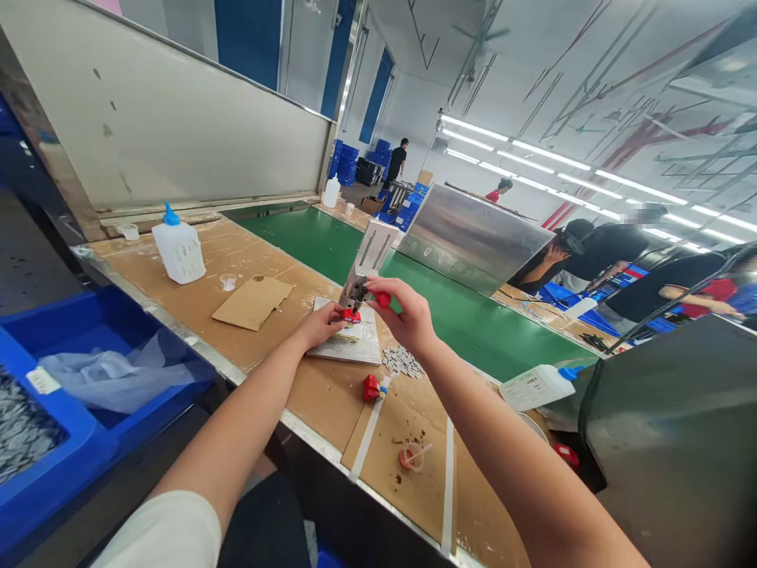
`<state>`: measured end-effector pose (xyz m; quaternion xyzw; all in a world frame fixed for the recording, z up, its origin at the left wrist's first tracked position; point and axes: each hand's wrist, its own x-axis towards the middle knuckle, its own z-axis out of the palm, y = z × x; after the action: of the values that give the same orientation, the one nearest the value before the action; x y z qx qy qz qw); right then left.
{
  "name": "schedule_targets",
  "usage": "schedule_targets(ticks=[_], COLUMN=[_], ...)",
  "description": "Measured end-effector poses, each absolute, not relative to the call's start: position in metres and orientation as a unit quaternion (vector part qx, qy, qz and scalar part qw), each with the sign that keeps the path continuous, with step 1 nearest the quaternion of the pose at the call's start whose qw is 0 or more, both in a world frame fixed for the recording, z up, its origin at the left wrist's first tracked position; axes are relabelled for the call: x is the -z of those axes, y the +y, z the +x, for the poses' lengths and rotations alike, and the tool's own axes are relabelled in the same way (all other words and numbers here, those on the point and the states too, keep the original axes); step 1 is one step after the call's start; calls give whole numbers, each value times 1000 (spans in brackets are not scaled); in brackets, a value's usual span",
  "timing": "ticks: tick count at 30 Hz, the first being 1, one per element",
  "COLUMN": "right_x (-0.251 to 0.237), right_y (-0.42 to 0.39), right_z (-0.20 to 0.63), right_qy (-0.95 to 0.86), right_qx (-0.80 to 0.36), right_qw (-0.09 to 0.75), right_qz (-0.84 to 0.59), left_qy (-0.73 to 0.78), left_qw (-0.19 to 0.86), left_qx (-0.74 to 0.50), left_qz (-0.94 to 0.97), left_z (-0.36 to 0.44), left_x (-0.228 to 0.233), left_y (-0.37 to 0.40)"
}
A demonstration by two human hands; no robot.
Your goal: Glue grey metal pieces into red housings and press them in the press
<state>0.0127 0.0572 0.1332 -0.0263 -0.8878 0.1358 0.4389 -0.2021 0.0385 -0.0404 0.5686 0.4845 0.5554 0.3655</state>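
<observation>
While left grip [322,325] pinches a small red piece [352,316] (bright, blocky), right grip [408,312] clasped around a red knob [383,300]

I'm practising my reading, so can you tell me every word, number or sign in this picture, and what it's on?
No words or numbers are clear enough to quote.
Left bottle: printing, too small and blurred to read.
Right bottle: printing, also too small and blurred.
White sticker on the blue bin: I can't make out any writing.
</observation>
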Motion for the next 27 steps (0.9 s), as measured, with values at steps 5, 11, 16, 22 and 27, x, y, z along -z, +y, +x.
schedule_targets(ticks=[5,11,16,22,27], right_x=[-92,-77,-74,-57,-42], right_y=[56,59,57,62,72], right_z=[25,35,37,38,42], right_qy=[-916,-928,-910,-922,-931], right_qx=[-68,-32,-60,-15,54], right_qw=[390,367,410,385,352], right_qz=[65,48,31,33,73], left_qy=[499,489,497,511,517], left_qw=[337,360,355,346,326], left_qx=[-549,-559,-553,-539,-537], left_qz=[579,565,566,573,581], left_z=[-200,-196,-194,-195,-194], left_x=[37,33,31,31,33], left_y=[33,30,28,27,27])
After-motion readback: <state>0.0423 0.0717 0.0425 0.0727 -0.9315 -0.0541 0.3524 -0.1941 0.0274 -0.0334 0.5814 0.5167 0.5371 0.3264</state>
